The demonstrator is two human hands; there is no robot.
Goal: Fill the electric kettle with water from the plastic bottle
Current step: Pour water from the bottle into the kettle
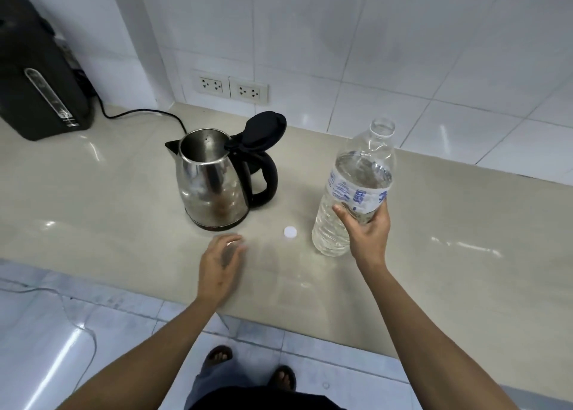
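Right hand [367, 232] is gripping the plastic bottle [353, 189] around its lower middle, thumb on the near left side, fingers wrapping the label's lower edge. Bottle is uncapped, leaning slightly with its open mouth pointing up and away; water is filling it to roughly the shoulder. Whether its base is touching the desk [124, 192] or sitting just above it, cannot tell.

Left hand [221, 260] is hovering low over the desk, palm down, fingers loosely spread and motion-blurred, holding nothing. It is sitting just in front of the kettle's base, not touching it.

White bottle cap [290, 232] is lying flat on the desk between the two hands, near the bottle's base and apart from both.

Electric kettle [214, 180] is standing upright on the desk to the left of the bottle, steel body, black handle facing right, spout pointing left. Its black lid [263, 130] is hinged fully open, showing the inside wall.

A black cord [145, 111] is running along the desk behind the kettle toward a dark appliance [40, 83] at far left. Two wall sockets [232, 88] are sitting in the white tile behind.
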